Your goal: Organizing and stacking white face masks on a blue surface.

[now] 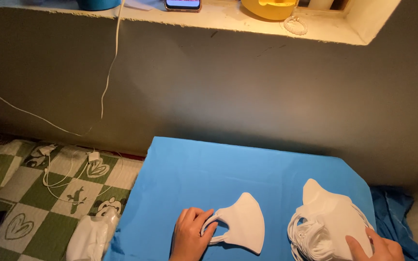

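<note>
While left hand [189,234] pinches mask [243,222] loop, right hand [376,246] seemingly presses stack [327,217] near board edge.

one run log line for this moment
left hand: grips single white mask ear loop | right hand: rests on mask stack | surface: blue board

On the blue worktop [194,169], the left hand [189,235] pinches the ear loop of a single white face mask [245,222] lying flat. Well to its right, the right hand [376,246] rests on a stack of white masks [327,220]. A green checkered quilt [30,193] with white cables [59,176] lies at left.
</note>
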